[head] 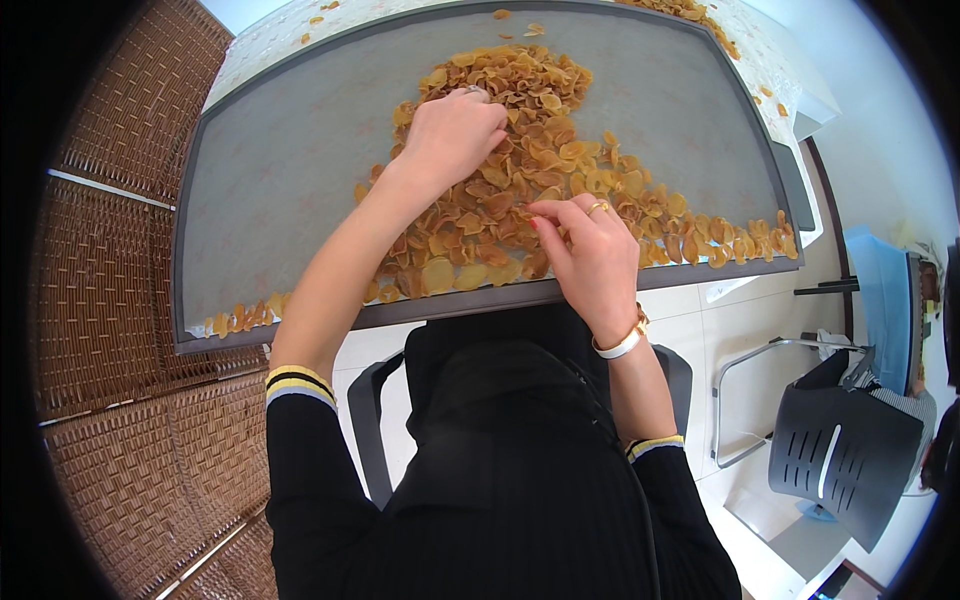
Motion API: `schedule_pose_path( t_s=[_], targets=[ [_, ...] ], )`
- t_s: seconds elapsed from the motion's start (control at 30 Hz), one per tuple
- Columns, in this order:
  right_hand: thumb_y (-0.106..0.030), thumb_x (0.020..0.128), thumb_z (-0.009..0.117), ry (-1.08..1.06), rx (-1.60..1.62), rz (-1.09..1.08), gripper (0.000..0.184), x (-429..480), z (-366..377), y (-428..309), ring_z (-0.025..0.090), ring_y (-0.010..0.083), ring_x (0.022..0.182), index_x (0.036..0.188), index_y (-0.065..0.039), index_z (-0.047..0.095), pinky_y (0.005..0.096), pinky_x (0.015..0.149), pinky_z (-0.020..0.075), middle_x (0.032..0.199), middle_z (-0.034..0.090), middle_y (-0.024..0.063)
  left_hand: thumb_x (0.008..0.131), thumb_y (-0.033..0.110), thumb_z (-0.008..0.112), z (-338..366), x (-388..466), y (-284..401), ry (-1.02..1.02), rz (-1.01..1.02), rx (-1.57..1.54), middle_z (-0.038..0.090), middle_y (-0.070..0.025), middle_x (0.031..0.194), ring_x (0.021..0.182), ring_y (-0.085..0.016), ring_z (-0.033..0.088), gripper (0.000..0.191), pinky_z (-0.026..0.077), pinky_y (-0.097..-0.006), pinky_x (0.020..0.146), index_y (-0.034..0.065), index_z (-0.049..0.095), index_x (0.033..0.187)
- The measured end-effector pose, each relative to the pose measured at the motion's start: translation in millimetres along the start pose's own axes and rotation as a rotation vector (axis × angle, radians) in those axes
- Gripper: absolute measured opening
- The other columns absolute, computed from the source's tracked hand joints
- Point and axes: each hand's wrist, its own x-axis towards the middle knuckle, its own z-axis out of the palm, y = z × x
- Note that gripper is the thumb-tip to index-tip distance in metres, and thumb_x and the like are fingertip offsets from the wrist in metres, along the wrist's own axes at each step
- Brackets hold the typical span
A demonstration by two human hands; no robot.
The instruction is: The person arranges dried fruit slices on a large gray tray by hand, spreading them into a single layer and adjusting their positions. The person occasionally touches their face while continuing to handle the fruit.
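A heap of thin, amber-brown dried slices (551,150) spreads over a grey, dark-framed screen tray (277,165). My left hand (457,131) reaches over the left side of the heap with its fingers curled down. Its fingertips are hidden, so any slice in them cannot be seen. Nearer the front edge, my right hand (589,240) is just above the slices, thumb and index fingertip close together. Whether a slice is between them is unclear. Below the hands, a row of flat, paler slices (471,277) lies along the front frame.
More slices (739,244) run along the front right edge, and a few (240,319) sit at the front left corner. Beyond the tray is a patterned tabletop (270,36) with loose slices. A woven screen (112,300) stands at left, a dark chair (844,442) at right.
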Motion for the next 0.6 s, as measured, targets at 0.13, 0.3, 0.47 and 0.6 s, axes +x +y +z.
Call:
schedule_pose_path(
  t_s=[0.13, 0.3, 0.47, 0.6],
  targets=[
    [-0.012, 0.075, 0.068, 0.021, -0.008, -0.001, 0.007, -1, -5, 4, 0.055, 0.0201, 0.066, 0.082, -0.011, 0.067, 0.0314, 0.06, 0.0446, 0.07, 0.056, 0.0023, 0.081, 0.024, 0.061, 7, 16, 17, 0.031, 0.054, -0.073, 0.061, -0.0019, 0.084, 0.088, -0.021, 0.059, 0.013, 0.05, -0.0354, 0.07, 0.0124, 0.065, 0.085],
    [-0.01, 0.075, 0.069, 0.068, -0.029, -0.021, 0.009, -3, -12, 12, 0.051, 0.017, 0.059, 0.083, -0.009, 0.067, 0.029, 0.054, 0.0421, 0.066, 0.054, 0.0023, 0.082, 0.024, 0.061, 22, 33, 26, 0.01, 0.121, -0.08, 0.061, -0.002, 0.085, 0.089, -0.021, 0.059, 0.013, 0.05, -0.0351, 0.071, 0.0137, 0.066, 0.088],
    [-0.013, 0.074, 0.069, 0.027, -0.035, 0.078, 0.008, -6, -22, 22, 0.056, 0.0209, 0.069, 0.082, -0.011, 0.067, 0.0317, 0.063, 0.0456, 0.07, 0.057, 0.0023, 0.082, 0.024, 0.061, 20, 45, 33, -0.116, 0.113, -0.071, 0.061, -0.0011, 0.086, 0.09, -0.02, 0.058, 0.013, 0.05, -0.0349, 0.071, 0.0145, 0.067, 0.088],
    [-0.013, 0.074, 0.069, 0.025, -0.045, 0.075, 0.009, -1, -27, 29, 0.056, 0.0211, 0.069, 0.082, -0.011, 0.067, 0.0317, 0.062, 0.0453, 0.07, 0.057, 0.0027, 0.08, 0.022, 0.063, 32, 61, 33, 0.014, 0.096, -0.048, 0.06, -0.0019, 0.088, 0.092, -0.02, 0.058, 0.014, 0.05, -0.0349, 0.072, 0.015, 0.067, 0.091]
  ],
)
